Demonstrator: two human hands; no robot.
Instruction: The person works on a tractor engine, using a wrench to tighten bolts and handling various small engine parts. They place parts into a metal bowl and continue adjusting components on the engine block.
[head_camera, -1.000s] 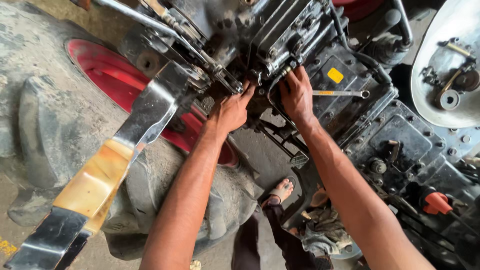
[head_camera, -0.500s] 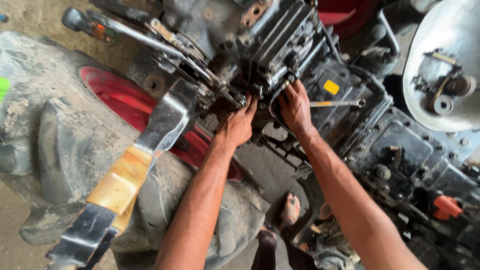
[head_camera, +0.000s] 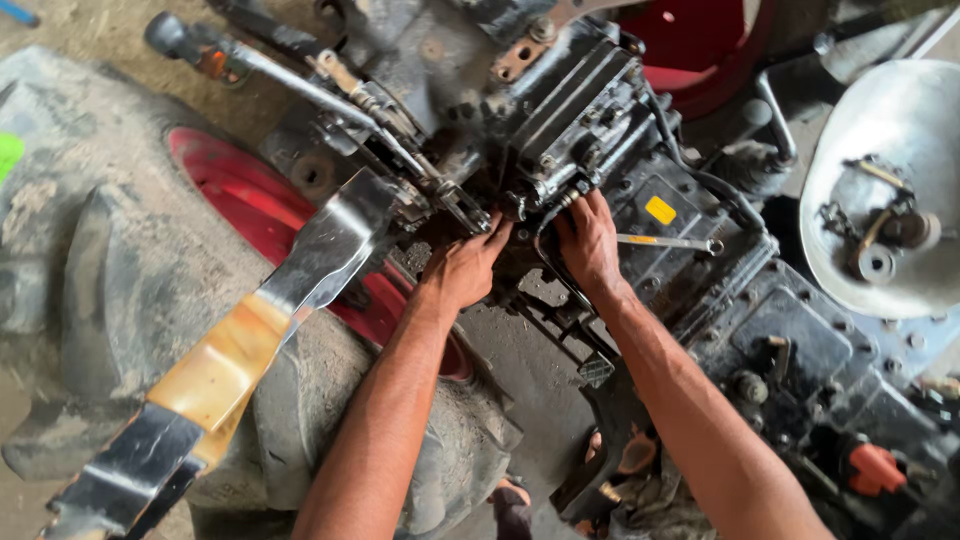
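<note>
Both my hands reach into the greasy black housing (head_camera: 590, 110) of a tractor. My left hand (head_camera: 466, 265) presses its fingers against the dark parts just under a linkage rod (head_camera: 370, 115), fingers together. My right hand (head_camera: 590, 240) grips the lower edge of the black ribbed block, its fingertips hidden behind it. A silver ring spanner (head_camera: 668, 241) lies on the casing just right of my right hand, near a small yellow tag (head_camera: 660, 209). What the fingers hold underneath is hidden.
A big muddy tyre (head_camera: 110, 290) with a red rim (head_camera: 250, 215) fills the left. A worn metal bar (head_camera: 240, 350) with an orange-brown patch crosses it diagonally. A white metal seat pan (head_camera: 890, 130) holds loose washers and bolts at the right. A sandalled foot (head_camera: 512, 500) shows below.
The view has shifted so the machine sits lower and nearer. Both hands stay at the same spot on the housing, the right one tucked slightly further under the ribbed block.
</note>
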